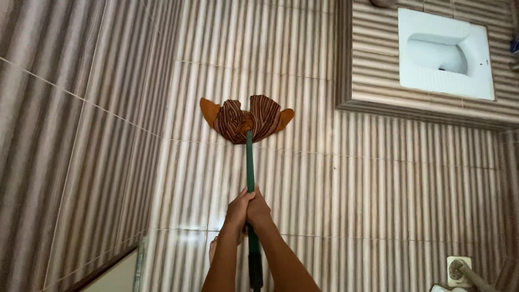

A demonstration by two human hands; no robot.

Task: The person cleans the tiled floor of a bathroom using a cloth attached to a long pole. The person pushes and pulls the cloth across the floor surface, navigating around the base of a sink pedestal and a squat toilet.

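A green mop handle [250, 162] runs from the bottom middle up to a brown striped cloth [246, 119] with orange corners, spread flat on the ribbed tile floor [335, 189]. My left hand [238, 208] and my right hand [258, 208] both grip the handle side by side, about midway along it. The handle's black lower end [255, 270] shows between my forearms. A bare foot [212, 250] peeks out under my left arm.
A white squat toilet pan [446, 54] sits on a raised tiled step [373, 81] at the top right. A tiled wall [65, 135] rises on the left. A floor drain cover [458, 270] lies at the bottom right, and a pale panel edge [116, 276] at the bottom left.
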